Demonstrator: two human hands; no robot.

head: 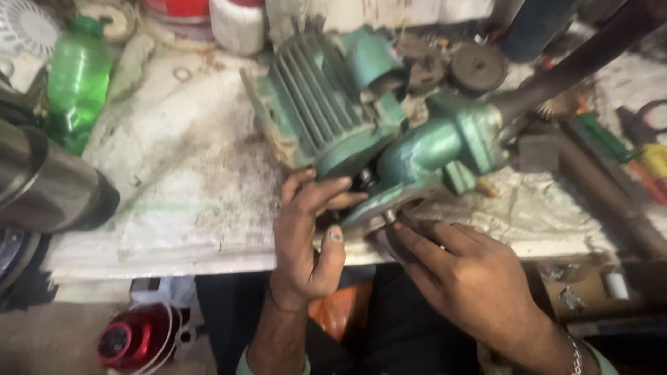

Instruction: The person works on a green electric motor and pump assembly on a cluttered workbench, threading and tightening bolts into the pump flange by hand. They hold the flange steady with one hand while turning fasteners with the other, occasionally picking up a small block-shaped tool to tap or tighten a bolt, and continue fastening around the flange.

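A worn green motor pump (361, 111) with a finned body lies on its side on the dirty white bench (187, 208). Its round pump housing (424, 156) hangs over the front edge. My left hand (309, 232) cups the underside of the housing, fingers spread against the metal near a dark shaft. My right hand (458, 271) reaches in from the right, its fingertips touching a small bolt or nut (389, 217) on the housing flange. A dark pipe (577, 66) runs from the pump's outlet toward the upper right.
A green plastic bottle (78, 80) stands at the back left beside a shiny steel cylinder (48, 180). Tools with red, yellow and green handles (625, 149) lie at the right. A red round part (135, 340) sits on the floor below the bench.
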